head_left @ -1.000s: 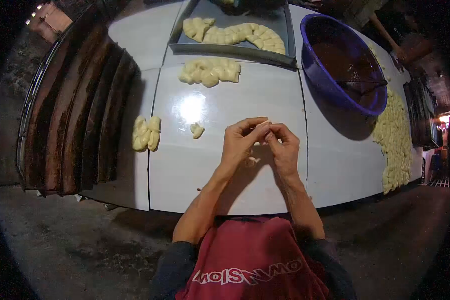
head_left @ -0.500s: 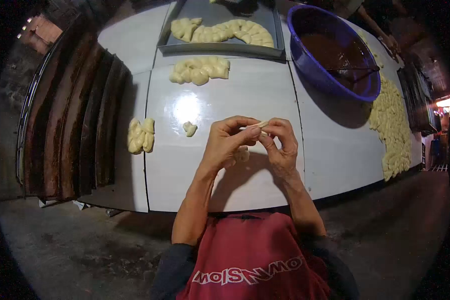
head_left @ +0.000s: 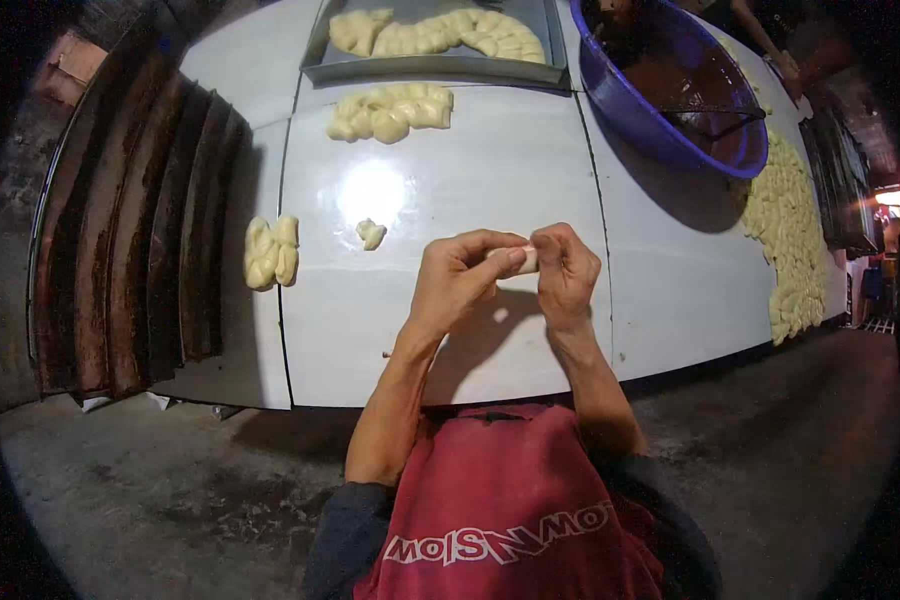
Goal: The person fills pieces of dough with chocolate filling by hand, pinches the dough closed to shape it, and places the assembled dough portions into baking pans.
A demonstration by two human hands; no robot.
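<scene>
A small pale piece of dough (head_left: 527, 261) is pinched between the thumb and fingers of my left hand (head_left: 458, 282), above the white table. My right hand (head_left: 570, 280) is curled against the other end of that piece, its fingers closed; the exact contact is partly hidden. Left of my hands lies a small lump of dough (head_left: 370, 235). Farther left, a folded dough piece (head_left: 271, 252) rests near a seam in the tabletop. A row of dough balls (head_left: 391, 111) lies beyond my hands.
At the far side stands a metal tray (head_left: 435, 70) with shaped dough. A purple basin (head_left: 620, 120) holds brown contents, and many dough pieces (head_left: 788, 240) spread beyond it. Dark trays (head_left: 130, 240) stack at left. Another person's arm (head_left: 770, 45) shows at upper right.
The view has shifted slightly, so the table items sit higher. My right fingers have turned more upright and drawn slightly off the dough, which now shows as a short, rounded piece.
</scene>
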